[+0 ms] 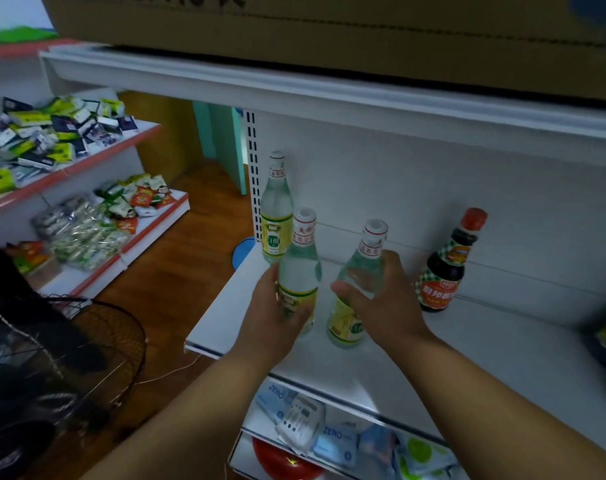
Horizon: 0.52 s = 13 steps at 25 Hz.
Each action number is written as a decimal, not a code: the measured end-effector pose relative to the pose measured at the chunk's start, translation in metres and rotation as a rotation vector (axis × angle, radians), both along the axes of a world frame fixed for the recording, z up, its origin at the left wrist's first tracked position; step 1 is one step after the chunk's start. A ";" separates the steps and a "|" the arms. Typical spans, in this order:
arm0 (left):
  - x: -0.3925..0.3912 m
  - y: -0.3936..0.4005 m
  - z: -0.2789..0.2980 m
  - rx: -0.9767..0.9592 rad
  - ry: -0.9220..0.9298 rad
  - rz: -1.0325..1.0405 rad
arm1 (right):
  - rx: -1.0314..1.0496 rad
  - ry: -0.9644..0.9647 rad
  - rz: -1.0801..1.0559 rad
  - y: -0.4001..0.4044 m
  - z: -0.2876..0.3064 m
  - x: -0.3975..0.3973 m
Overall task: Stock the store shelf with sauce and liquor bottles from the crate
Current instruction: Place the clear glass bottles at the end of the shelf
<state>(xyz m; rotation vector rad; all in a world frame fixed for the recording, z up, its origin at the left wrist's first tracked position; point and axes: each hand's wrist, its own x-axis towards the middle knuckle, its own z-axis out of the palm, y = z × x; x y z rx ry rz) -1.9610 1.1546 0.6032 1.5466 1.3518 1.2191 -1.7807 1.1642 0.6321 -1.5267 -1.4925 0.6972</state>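
Black wire of a basket fills the lower left, beside the white shelf's left front corner; whether it is the crate cannot be told. Three clear glass bottles with yellow labels and one dark bottle stand upright on the shelf, long axes vertical. The back bottle stands alone at the left rear corner, touched by no hand.

Just in front of it, near the left edge, the left hand curls its fingers round the lower body of the second clear bottle, gripping at the label. To its right, apart from it by a bare strip of shelf, the right hand wraps the shoulder of the third clear bottle, thumb towards the left and fingers over the far side. Both held bottles appear to rest on the shelf, though the hands hide part of their bases.

Further right, near the back wall, the dark sauce bottle with a red cap stands just beside the right hand.

The likely move is to slide each held bottle straight back towards the rear. The left one has the back bottle right behind it, so little room; the right one has open shelf behind it.
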 end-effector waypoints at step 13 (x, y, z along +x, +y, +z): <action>0.028 0.060 -0.037 -0.171 0.141 0.314 | -0.057 -0.023 -0.185 0.040 -0.041 -0.002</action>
